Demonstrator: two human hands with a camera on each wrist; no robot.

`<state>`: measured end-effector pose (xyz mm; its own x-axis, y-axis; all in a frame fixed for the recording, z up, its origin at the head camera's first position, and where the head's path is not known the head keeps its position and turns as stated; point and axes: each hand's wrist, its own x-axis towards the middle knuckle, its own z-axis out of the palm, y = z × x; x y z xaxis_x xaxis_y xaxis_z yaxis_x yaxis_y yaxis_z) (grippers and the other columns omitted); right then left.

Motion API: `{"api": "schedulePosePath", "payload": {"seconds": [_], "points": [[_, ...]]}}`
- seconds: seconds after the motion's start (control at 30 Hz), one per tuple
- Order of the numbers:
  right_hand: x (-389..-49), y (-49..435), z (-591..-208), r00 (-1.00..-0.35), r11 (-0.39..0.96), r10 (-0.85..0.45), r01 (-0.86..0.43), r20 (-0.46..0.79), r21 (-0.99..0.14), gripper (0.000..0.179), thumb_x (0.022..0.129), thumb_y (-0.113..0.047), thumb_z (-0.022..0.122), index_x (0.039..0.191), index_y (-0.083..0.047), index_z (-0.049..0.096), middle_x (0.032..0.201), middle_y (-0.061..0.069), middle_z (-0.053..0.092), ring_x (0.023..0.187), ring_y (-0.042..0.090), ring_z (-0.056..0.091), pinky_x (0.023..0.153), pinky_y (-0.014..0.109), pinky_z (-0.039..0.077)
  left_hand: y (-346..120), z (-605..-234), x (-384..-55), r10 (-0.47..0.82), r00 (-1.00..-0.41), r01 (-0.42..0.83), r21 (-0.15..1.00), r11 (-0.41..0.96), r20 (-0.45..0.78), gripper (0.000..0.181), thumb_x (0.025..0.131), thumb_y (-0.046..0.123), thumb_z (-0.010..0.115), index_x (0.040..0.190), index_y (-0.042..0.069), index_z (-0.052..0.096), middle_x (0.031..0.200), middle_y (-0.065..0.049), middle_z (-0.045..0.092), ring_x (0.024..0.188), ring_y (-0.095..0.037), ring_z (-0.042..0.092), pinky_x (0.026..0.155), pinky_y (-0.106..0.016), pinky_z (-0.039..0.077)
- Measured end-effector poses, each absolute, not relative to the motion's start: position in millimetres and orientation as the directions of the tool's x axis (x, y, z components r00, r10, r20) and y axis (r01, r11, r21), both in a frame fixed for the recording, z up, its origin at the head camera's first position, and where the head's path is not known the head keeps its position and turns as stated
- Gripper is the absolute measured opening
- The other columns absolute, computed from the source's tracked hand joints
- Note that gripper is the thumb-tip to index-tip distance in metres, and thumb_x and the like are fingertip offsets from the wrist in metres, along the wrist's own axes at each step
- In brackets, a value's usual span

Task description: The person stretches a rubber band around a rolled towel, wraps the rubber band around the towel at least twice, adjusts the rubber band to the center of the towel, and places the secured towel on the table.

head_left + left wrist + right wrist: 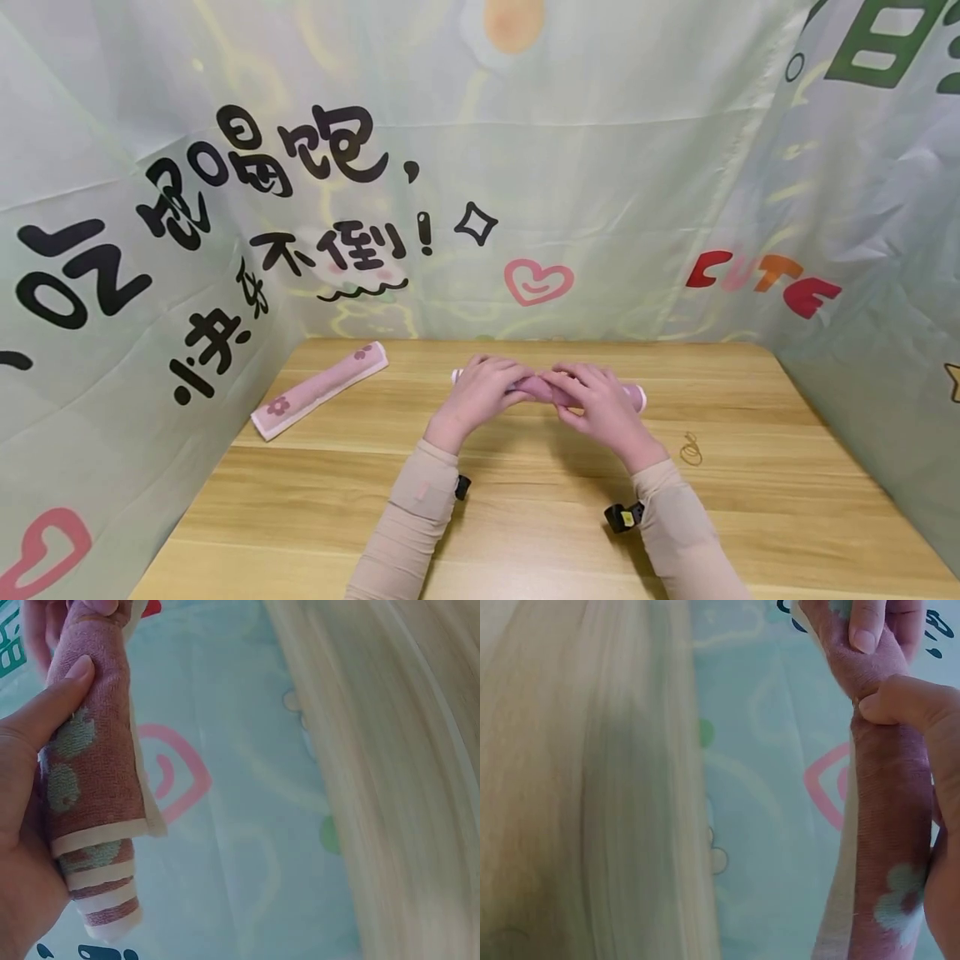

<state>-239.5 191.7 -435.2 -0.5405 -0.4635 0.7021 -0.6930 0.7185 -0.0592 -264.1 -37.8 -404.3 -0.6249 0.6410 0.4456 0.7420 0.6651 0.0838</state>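
Both hands hold a rolled pink towel [538,388] lengthwise between them, over the far part of the table. My left hand [483,390] grips its left half, and the thumb lies along the terry cloth in the left wrist view. Stepped white-edged layers of the rolled towel [97,787] stick out past that palm. My right hand [600,407] grips the other half; at its thumb tip the towel [892,780] is drawn in to a narrow waist. A pale flower pattern and a white border show on the cloth.
A second pink towel [321,390], rolled or folded into a long strip with flower marks, lies at the table's back left. Thin tan rubber bands [691,450] lie right of my right forearm. Printed cloth walls [600,208] stand around the wooden table [525,533].
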Motion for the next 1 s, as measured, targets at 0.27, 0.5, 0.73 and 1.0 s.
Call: {"api": "schedulePosePath", "payload": {"seconds": [0.27, 0.5, 0.73, 1.0], "points": [[-239.0, 193.8, -435.0, -0.594, 0.722, -0.427, -0.678, 0.682, -0.138, 0.041, 0.071, -0.02, 0.079, 0.109, -0.011, 0.067, 0.109, 0.006, 0.067, 0.103, 0.027, 0.061, 0.083, 0.05, 0.051, -36.3, -402.4, -261.9, 0.657, -0.577, 0.762, 0.029, 0.647, 0.486, 0.024, 0.089, 0.036, 0.068, 0.11, 0.024, 0.07, 0.11, 0.009, 0.072, 0.109, -0.011, 0.065, 0.103, -0.043, 0.044], [-237.0, 192.3, -431.7, -0.647, 0.729, -0.438, -0.662, 0.625, -0.175, 0.05, 0.072, -0.018, 0.08, 0.119, -0.013, 0.064, 0.111, 0.007, 0.069, 0.104, 0.029, 0.063, 0.085, 0.052, 0.051, -35.4, -401.9, -261.9, 0.656, -0.544, 0.767, -0.006, 0.641, 0.523, 0.023, 0.087, 0.035, 0.071, 0.108, 0.025, 0.071, 0.107, 0.01, 0.072, 0.106, -0.011, 0.065, 0.103, -0.043, 0.045], [-235.6, 189.4, -433.5, -0.647, 0.719, -0.457, -0.673, 0.61, -0.175, 0.046, 0.074, -0.016, 0.081, 0.117, -0.012, 0.067, 0.109, 0.009, 0.071, 0.103, 0.03, 0.065, 0.086, 0.052, 0.052, -33.1, -402.3, -261.0, 0.67, -0.484, 0.795, -0.037, 0.606, 0.562, 0.021, 0.084, 0.032, 0.076, 0.103, 0.023, 0.072, 0.102, 0.009, 0.072, 0.103, -0.012, 0.065, 0.104, -0.043, 0.044], [-236.9, 189.6, -433.1, -0.647, 0.746, -0.404, -0.643, 0.647, -0.177, 0.042, 0.067, -0.014, 0.086, 0.103, -0.008, 0.066, 0.099, 0.01, 0.073, 0.093, 0.029, 0.067, 0.081, 0.046, 0.054, -32.0, -404.4, -261.8, 0.662, -0.512, 0.784, -0.017, 0.62, 0.548, 0.017, 0.085, 0.029, 0.075, 0.101, 0.024, 0.07, 0.103, 0.01, 0.07, 0.104, -0.011, 0.064, 0.109, -0.045, 0.04]]}}
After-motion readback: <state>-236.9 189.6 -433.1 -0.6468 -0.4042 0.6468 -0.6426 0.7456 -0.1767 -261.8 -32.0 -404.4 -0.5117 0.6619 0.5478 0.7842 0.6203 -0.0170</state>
